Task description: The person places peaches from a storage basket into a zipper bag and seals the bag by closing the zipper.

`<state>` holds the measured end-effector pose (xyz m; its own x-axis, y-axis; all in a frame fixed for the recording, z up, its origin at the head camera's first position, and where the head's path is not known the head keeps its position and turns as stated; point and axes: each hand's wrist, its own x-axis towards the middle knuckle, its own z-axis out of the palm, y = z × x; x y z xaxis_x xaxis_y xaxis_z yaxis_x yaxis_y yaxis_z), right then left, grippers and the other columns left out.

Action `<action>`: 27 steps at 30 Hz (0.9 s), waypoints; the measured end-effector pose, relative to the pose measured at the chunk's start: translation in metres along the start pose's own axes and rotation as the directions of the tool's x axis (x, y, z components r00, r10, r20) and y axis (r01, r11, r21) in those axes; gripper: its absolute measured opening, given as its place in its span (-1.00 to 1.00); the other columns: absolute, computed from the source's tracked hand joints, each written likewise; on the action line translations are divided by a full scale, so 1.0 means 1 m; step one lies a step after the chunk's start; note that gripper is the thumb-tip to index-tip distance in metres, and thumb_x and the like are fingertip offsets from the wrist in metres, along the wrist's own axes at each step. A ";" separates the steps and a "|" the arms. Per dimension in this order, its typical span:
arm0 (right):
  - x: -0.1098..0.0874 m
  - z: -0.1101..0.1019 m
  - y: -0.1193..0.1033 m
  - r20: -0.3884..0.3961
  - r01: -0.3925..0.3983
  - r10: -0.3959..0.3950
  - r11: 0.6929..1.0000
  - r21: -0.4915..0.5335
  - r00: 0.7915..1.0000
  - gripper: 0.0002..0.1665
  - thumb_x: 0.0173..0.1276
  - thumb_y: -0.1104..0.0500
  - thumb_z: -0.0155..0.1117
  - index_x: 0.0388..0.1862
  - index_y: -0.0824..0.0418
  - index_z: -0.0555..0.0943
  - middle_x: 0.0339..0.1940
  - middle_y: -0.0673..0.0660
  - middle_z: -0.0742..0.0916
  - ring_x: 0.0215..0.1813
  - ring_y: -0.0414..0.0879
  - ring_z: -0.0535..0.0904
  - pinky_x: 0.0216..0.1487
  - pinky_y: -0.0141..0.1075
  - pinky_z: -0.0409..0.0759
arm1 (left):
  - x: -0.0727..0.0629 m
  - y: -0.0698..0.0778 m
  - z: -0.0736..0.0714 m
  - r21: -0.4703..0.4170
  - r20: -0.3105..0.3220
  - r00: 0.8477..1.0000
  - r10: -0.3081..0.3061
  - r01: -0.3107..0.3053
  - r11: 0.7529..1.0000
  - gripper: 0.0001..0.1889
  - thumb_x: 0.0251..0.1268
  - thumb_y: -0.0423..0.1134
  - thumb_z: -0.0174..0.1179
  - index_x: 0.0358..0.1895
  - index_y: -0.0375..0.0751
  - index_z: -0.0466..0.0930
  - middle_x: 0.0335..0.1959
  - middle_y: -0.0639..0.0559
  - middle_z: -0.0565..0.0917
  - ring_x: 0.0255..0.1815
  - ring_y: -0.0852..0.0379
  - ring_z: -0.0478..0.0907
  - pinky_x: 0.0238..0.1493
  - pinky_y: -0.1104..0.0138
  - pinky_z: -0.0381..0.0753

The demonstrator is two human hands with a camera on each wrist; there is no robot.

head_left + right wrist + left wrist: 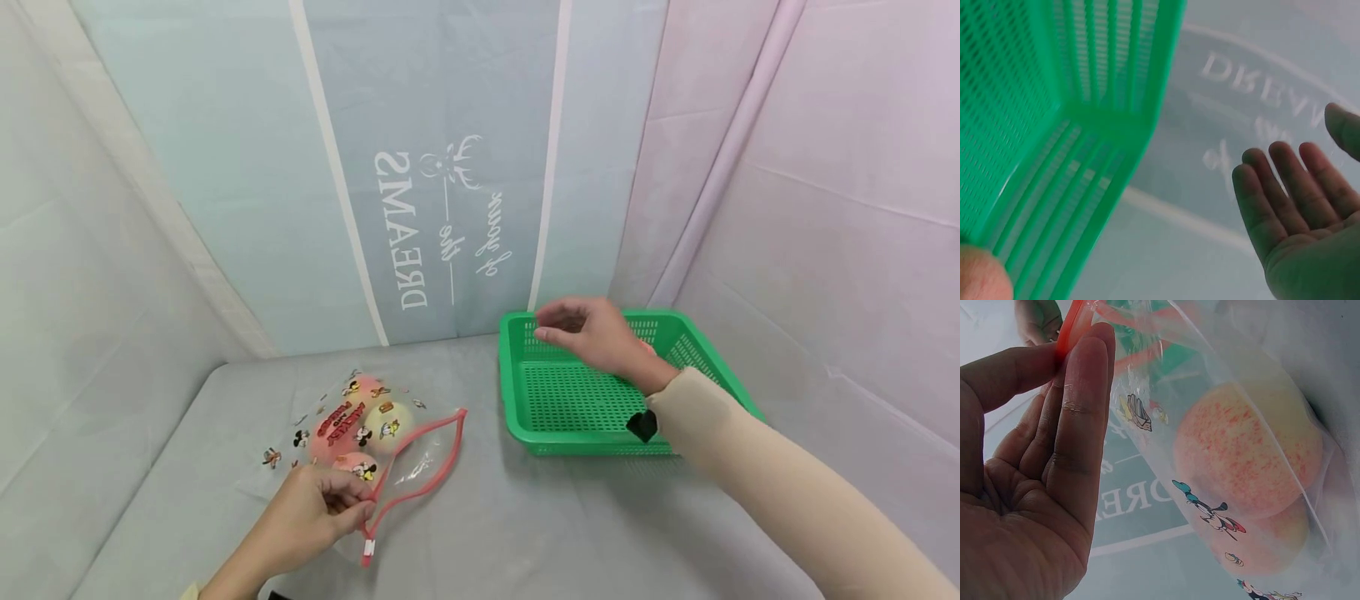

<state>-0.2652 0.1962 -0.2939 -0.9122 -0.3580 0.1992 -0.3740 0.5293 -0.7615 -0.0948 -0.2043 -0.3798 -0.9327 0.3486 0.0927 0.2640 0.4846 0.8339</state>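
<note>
left of the basket (508,383), fruit (330,450) is contained in the bag (422,465), pinched open by the left hand (315,508); over the basket, the right hand (596,333) is held empty, thumb wide. fruit transfer seems in hand; a grasp is likely required.

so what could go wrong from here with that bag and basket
The clear bag gapes open, pinched by the left hand near one end of its mouth, so the round fruits inside might roll out if it tips. The empty right hand is near the green basket; the sleeve overlaps the basket in the head view and might nudge it.
</note>
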 end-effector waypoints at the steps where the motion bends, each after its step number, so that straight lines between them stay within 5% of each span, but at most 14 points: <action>1: 0.001 -0.004 0.004 -0.001 -0.008 0.008 1.000 0.003 1.000 -0.64 0.40 0.00 0.45 0.09 0.13 0.71 -0.02 0.07 0.79 0.03 -0.05 0.71 0.07 -0.09 0.66 | 0.000 0.000 0.000 0.001 -0.001 1.000 -0.001 0.001 1.000 -0.89 0.24 -0.36 0.44 -0.42 -0.10 0.76 -0.55 0.19 0.70 -0.51 0.30 0.61 -0.49 0.36 0.64; 16: 0.014 -0.052 0.064 -0.073 -0.042 0.034 0.993 -0.106 0.997 -0.45 0.39 -0.17 0.42 0.18 0.13 0.67 0.10 0.15 0.76 0.13 0.07 0.67 0.17 0.06 0.58 | -0.002 -0.005 0.006 0.011 -0.015 1.000 0.017 -0.017 1.000 -0.90 0.23 -0.37 0.44 -0.41 -0.10 0.76 -0.55 0.19 0.70 -0.51 0.29 0.62 -0.49 0.36 0.65; 27: 0.016 -0.071 0.093 -0.100 -0.106 0.093 0.984 -0.141 0.991 -0.45 0.33 -0.11 0.49 0.16 0.18 0.68 0.09 0.22 0.76 0.12 0.09 0.69 0.14 0.04 0.60 | -0.001 -0.002 0.004 0.002 -0.009 1.000 0.007 -0.007 1.000 -0.90 0.23 -0.37 0.44 -0.41 -0.10 0.76 -0.54 0.18 0.70 -0.51 0.28 0.62 -0.48 0.36 0.65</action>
<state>-0.3267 0.2943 -0.3173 -0.9551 -0.2283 0.1887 -0.2947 0.6677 -0.6836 -0.0930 -0.2025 -0.3836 -0.9329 0.3451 0.1035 0.2711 0.4834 0.8324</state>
